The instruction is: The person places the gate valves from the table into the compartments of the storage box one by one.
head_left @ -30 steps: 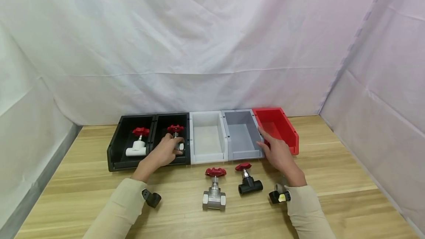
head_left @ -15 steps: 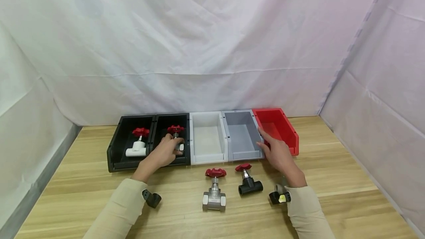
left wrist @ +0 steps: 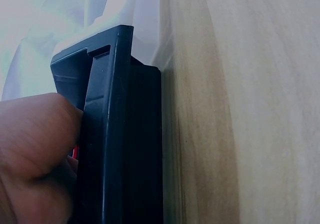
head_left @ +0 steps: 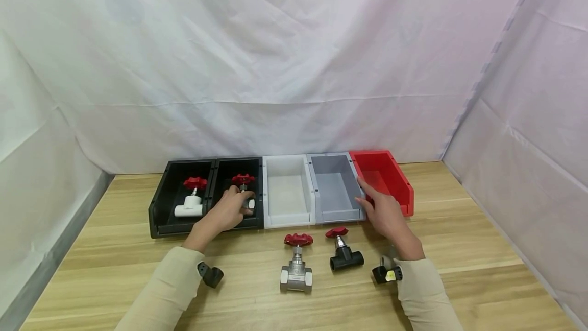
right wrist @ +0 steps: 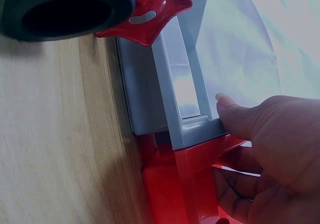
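Note:
My left hand [head_left: 228, 209] reaches into the second black bin [head_left: 221, 159]. Its thumb and fingers are around a metal valve [head_left: 250, 203] with a red handwheel [head_left: 242, 179]; the hand covers part of the valve. In the left wrist view the thumb [left wrist: 37, 134] is behind the black bin's front wall [left wrist: 117, 119], and the valve is mostly hidden. My right hand [head_left: 387, 213] grips the side wall of the grey bin [head_left: 342, 214] where it meets the red bin [head_left: 405, 188]. The right wrist view shows its thumb over the grey corner and curled fingers [right wrist: 232, 186] on the red side.
A white valve [head_left: 189, 206] with a red handwheel lies in the leftmost black bin [head_left: 156, 218]. Beside the grey bin is a white bin [head_left: 288, 219]. On the wooden table, in front, lie a metal valve [head_left: 296, 275] and a black valve [head_left: 346, 258]. White cloth [head_left: 294, 65] hangs behind.

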A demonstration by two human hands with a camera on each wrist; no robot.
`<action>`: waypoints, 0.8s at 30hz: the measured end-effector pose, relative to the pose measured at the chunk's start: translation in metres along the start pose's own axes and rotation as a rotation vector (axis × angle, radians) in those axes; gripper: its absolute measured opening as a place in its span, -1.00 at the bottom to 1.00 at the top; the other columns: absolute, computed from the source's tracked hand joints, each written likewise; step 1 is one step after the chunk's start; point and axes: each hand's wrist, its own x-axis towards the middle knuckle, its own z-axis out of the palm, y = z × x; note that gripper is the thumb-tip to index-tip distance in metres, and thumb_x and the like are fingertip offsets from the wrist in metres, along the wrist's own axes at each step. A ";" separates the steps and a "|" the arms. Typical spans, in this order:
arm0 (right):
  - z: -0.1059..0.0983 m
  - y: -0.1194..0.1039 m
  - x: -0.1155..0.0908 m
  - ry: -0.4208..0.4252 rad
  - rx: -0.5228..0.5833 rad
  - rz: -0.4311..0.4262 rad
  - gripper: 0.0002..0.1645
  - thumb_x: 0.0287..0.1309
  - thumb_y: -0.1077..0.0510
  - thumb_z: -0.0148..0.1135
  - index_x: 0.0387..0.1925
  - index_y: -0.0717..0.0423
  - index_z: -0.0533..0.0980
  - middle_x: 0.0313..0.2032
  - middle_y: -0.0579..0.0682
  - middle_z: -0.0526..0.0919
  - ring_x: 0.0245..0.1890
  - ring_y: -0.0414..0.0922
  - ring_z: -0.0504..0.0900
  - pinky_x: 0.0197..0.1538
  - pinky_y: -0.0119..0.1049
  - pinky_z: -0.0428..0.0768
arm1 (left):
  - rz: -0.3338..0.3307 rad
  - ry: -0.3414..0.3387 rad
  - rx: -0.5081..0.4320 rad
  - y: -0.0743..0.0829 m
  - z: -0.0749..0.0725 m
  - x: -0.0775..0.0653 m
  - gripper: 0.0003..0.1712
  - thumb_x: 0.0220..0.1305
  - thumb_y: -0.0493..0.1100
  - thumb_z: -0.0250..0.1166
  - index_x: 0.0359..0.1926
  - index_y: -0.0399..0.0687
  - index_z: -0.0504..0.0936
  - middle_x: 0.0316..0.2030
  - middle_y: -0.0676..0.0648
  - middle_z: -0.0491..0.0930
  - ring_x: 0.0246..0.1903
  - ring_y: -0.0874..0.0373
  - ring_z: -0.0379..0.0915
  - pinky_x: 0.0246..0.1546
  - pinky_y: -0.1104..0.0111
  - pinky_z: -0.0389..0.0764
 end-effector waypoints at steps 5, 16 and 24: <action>0.000 0.000 -0.001 -0.008 -0.001 0.001 -0.19 0.18 0.07 0.30 0.42 -0.06 0.20 -0.57 -0.09 0.51 -0.47 -0.08 0.48 -0.25 -0.12 0.60 | -0.008 -0.003 -0.003 0.001 0.001 0.000 -0.50 0.21 -0.36 0.28 0.20 -0.26 0.48 -0.02 -0.34 0.39 -0.06 -0.18 0.32 -0.03 0.02 0.44; -0.002 -0.003 -0.001 -0.015 0.005 -0.002 -0.20 0.20 0.06 0.29 0.43 -0.05 0.20 -0.66 -0.10 0.42 -0.62 -0.12 0.37 -0.38 -0.25 0.50 | -0.007 -0.002 -0.006 0.000 0.001 -0.002 -0.54 0.25 -0.30 0.28 0.18 -0.26 0.49 -0.10 -0.34 0.42 -0.09 -0.21 0.35 -0.08 0.01 0.47; -0.002 -0.004 -0.001 -0.021 0.011 0.006 -0.20 0.20 0.07 0.29 0.43 -0.05 0.20 -0.67 -0.10 0.42 -0.63 -0.12 0.36 -0.38 -0.24 0.51 | 0.016 0.014 0.011 0.001 -0.003 -0.003 -0.55 0.25 -0.23 0.31 0.15 -0.25 0.52 -0.07 -0.33 0.47 -0.01 -0.28 0.35 0.02 -0.06 0.40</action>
